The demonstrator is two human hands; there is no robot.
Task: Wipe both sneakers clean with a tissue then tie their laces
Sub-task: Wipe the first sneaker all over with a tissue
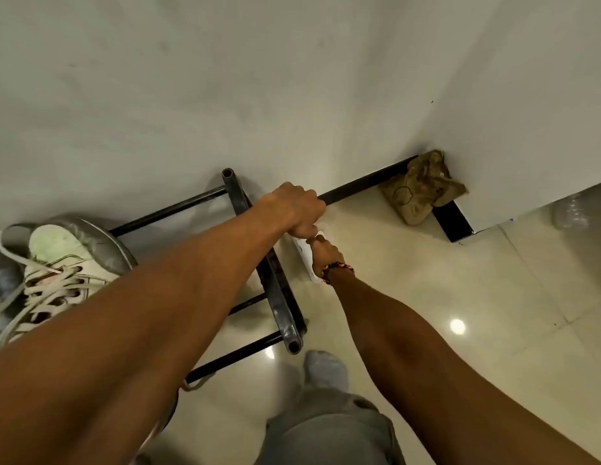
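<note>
Both hands are reaching down together at a white tissue pack (306,255) on the floor: the left hand (294,209) is curling around its top, the right hand (321,251) is pinching at it. The sneaker (52,263), laces loose, is sitting well left of them on a stool (101,234), nearer the left arm.

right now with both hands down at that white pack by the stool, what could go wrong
1. The left hand and right hand meet on a small white pack, probably tissues, mostly hidden; a hard tug could tear the sheet.
2. The sneaker sits near the stool seat's rim with loose laces hanging, and the left forearm passes close by; a bump might knock it off.
</note>
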